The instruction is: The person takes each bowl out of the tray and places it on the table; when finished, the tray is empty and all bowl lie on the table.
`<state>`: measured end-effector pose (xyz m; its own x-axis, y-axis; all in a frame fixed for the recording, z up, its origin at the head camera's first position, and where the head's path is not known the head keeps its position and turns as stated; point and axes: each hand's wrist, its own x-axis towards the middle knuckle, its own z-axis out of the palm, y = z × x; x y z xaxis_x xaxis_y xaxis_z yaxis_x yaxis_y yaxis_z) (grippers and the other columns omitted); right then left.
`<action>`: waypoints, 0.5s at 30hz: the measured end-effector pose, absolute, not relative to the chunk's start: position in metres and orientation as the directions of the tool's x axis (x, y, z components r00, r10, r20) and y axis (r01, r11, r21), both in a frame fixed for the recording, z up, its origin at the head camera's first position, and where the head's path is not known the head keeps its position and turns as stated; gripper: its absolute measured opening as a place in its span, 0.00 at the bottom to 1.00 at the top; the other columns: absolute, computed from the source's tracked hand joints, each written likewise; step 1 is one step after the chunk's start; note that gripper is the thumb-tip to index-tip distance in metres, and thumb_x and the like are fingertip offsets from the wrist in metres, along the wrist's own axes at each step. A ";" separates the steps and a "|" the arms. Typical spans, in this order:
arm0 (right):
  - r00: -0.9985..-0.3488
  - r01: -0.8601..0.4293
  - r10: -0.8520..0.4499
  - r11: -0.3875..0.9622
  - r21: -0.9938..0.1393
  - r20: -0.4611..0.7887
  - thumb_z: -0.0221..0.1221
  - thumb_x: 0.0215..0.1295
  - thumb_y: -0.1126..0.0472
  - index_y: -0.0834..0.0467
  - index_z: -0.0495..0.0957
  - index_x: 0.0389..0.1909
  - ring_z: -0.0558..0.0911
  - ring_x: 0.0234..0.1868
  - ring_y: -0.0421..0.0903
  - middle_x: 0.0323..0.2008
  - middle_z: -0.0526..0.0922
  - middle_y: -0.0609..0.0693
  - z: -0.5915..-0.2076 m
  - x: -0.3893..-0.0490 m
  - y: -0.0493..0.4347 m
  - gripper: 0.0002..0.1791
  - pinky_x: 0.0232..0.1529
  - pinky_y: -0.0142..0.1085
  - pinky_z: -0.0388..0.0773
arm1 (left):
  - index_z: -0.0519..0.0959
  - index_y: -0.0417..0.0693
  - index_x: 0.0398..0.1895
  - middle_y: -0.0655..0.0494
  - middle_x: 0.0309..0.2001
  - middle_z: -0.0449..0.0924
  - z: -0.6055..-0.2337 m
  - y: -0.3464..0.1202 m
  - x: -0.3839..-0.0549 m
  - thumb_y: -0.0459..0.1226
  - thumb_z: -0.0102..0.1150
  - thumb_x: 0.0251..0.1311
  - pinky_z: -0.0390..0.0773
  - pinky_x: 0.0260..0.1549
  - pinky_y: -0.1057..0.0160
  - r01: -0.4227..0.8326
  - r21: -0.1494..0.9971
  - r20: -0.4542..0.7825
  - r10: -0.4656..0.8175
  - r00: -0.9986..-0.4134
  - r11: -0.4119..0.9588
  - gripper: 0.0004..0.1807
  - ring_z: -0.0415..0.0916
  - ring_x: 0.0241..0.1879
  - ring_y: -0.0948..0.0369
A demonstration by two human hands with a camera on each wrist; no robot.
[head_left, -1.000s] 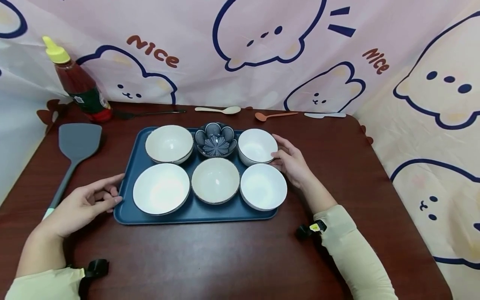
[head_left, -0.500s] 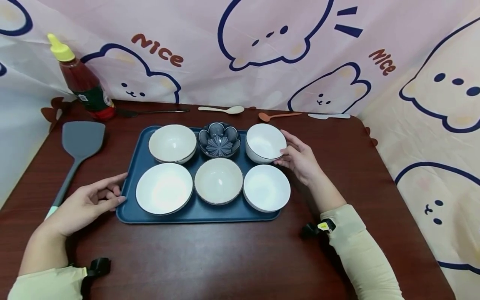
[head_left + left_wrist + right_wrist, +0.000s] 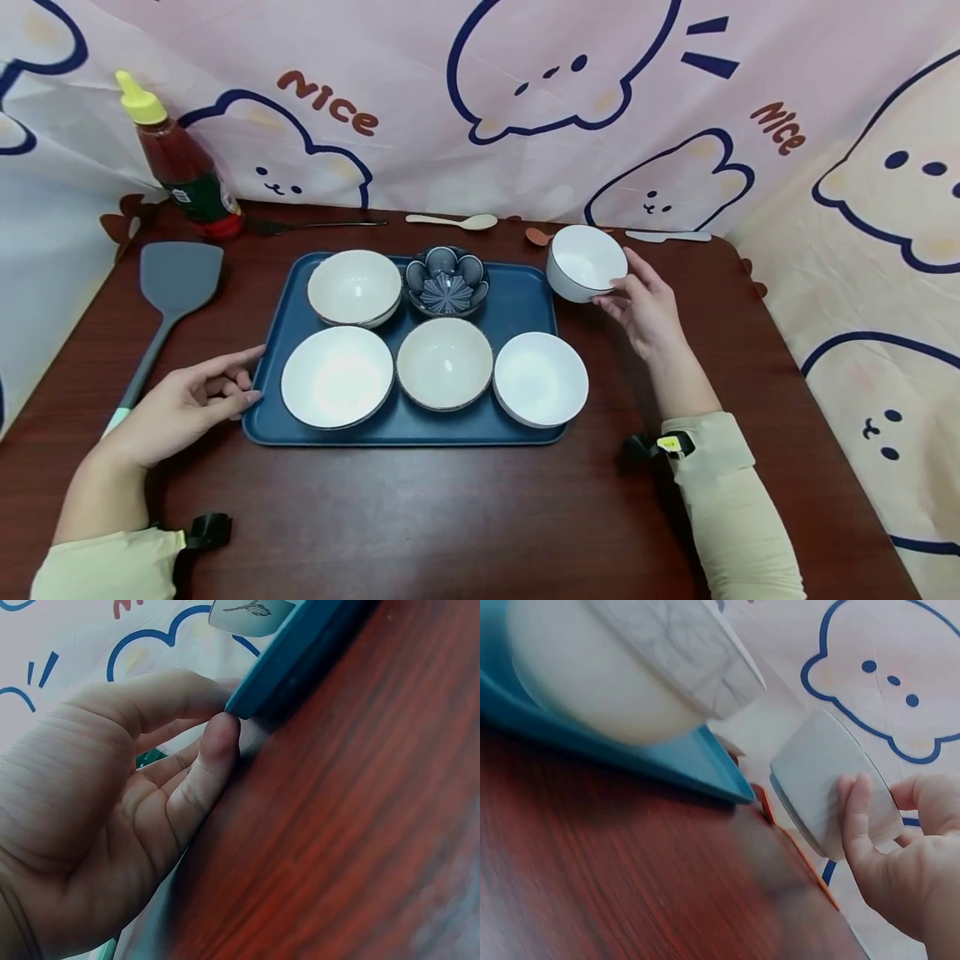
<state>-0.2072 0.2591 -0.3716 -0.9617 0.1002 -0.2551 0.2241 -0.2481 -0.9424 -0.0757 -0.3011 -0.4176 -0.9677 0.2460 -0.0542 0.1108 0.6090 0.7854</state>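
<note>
My right hand pinches a small white bowl by its right side, thumb at the rim. The bowl hangs in the air, tilted, beyond the blue tray's back right corner; in the right wrist view its outer wall shows. At the tray's left edge, my left hand touches the rim with thumb and index fingertips, the other fingers bent. On the tray stand a dark flower-shaped bowl, a white bowl at the front right, a cream bowl and two larger bowls on the left.
Behind the tray lie a dark utensil, a cream spoon, an orange spoon partly hidden by the held bowl, and a pale knife. Left are a grey spatula and a red sauce bottle. A printed curtain hangs behind.
My right hand has lifted the small white bowl off the tray's back right spot and carried it right and away. My left hand stays at the tray's edge. The head view has shifted slightly.
</note>
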 end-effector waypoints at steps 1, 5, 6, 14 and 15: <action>-0.961 0.222 0.105 -0.259 -0.940 -0.256 0.51 0.70 0.70 0.46 0.59 0.76 0.84 0.25 0.44 0.57 0.68 0.52 -0.372 -0.209 0.260 0.36 0.34 0.29 0.83 | 0.68 0.43 0.70 0.51 0.39 0.76 -0.417 -0.301 -0.076 0.37 0.60 0.68 0.78 0.30 0.72 0.108 0.782 -0.055 0.241 -0.969 0.614 0.28 0.77 0.33 0.67; -0.958 0.224 0.115 -0.280 -0.934 -0.264 0.49 0.68 0.72 0.48 0.56 0.77 0.84 0.24 0.45 0.53 0.68 0.53 -0.376 -0.216 0.264 0.38 0.32 0.29 0.82 | 0.68 0.44 0.70 0.50 0.39 0.77 -0.416 -0.302 -0.076 0.37 0.61 0.68 0.78 0.31 0.72 0.107 0.780 -0.057 0.240 -0.969 0.617 0.28 0.78 0.34 0.67; -0.957 0.228 0.114 -0.282 -0.932 -0.268 0.49 0.68 0.72 0.48 0.56 0.77 0.85 0.23 0.45 0.53 0.68 0.53 -0.377 -0.217 0.264 0.38 0.31 0.29 0.82 | 0.68 0.44 0.70 0.50 0.39 0.77 -0.415 -0.302 -0.075 0.37 0.61 0.68 0.78 0.31 0.72 0.106 0.781 -0.057 0.239 -0.969 0.616 0.28 0.78 0.34 0.67; -0.942 0.288 0.087 -0.279 -0.916 -0.323 0.50 0.70 0.71 0.46 0.56 0.78 0.85 0.25 0.46 0.50 0.68 0.54 -0.385 -0.221 0.270 0.38 0.33 0.29 0.83 | 0.69 0.44 0.70 0.52 0.38 0.77 -0.414 -0.300 -0.071 0.37 0.62 0.67 0.77 0.30 0.72 0.097 0.784 -0.057 0.226 -0.972 0.613 0.28 0.78 0.33 0.66; -0.943 0.292 0.079 -0.278 -0.915 -0.325 0.50 0.70 0.71 0.46 0.55 0.78 0.85 0.26 0.46 0.50 0.68 0.53 -0.385 -0.221 0.270 0.38 0.34 0.29 0.83 | 0.70 0.45 0.70 0.52 0.38 0.77 -0.414 -0.300 -0.071 0.38 0.62 0.67 0.77 0.30 0.72 0.097 0.782 -0.055 0.222 -0.974 0.616 0.28 0.78 0.32 0.65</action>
